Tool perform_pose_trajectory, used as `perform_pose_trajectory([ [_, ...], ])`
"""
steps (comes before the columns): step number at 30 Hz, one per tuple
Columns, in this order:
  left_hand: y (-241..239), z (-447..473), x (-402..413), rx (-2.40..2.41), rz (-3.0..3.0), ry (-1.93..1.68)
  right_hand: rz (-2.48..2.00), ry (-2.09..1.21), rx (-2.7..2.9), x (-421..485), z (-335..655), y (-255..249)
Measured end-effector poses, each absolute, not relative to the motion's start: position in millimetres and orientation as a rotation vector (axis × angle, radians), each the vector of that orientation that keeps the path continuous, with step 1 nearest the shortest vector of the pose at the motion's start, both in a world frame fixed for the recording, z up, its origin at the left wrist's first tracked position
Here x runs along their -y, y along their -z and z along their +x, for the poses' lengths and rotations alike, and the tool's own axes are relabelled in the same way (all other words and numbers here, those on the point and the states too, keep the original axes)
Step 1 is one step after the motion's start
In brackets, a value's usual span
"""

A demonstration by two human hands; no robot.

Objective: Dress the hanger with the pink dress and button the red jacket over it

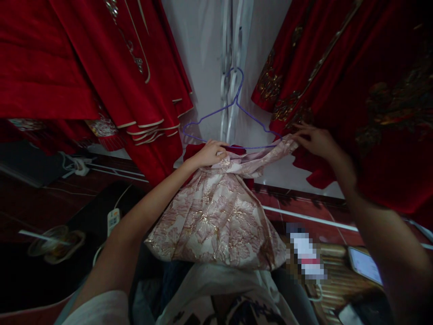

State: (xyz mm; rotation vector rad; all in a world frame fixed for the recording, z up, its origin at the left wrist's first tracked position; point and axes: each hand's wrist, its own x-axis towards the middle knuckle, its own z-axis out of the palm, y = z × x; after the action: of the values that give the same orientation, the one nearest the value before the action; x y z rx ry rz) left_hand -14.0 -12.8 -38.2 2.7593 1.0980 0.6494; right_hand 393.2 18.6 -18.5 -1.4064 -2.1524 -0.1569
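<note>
A pink-and-gold floral brocade garment [219, 216] with a flared, pleated skirt part lies over my lap. Its narrow upper band stretches out to the right. My left hand [211, 154] is closed on the band near its left part, fingers bent over the cloth. At the far right end, my right hand [316, 141] pinches the band between thumb and fingers. A purple wire hanger [236, 100] stands upright just behind the band, its hook at white metal poles. Its bottom bar runs close to both hands; whether the cloth is fixed to it I cannot tell.
Red embroidered garments hang at left [135, 81] and right [338, 81]. A wooden stool [333, 250] at lower right carries a phone [365, 265] and a blurred-out item. On the left are a power strip [114, 219] and a plastic cup [50, 241] with a straw.
</note>
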Motion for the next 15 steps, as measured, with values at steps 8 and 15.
perform_pose_trajectory([
  [8, 34.8, -1.6, 16.0, -0.867, 2.686, -0.702, -1.322, 0.104, 1.88, -2.4, 344.2, 1.2],
  [15, 34.3, -11.7, 22.4, -0.949, 2.557, -0.889, -1.398, -0.117, 1.766, -13.6, 292.9, 11.9],
])
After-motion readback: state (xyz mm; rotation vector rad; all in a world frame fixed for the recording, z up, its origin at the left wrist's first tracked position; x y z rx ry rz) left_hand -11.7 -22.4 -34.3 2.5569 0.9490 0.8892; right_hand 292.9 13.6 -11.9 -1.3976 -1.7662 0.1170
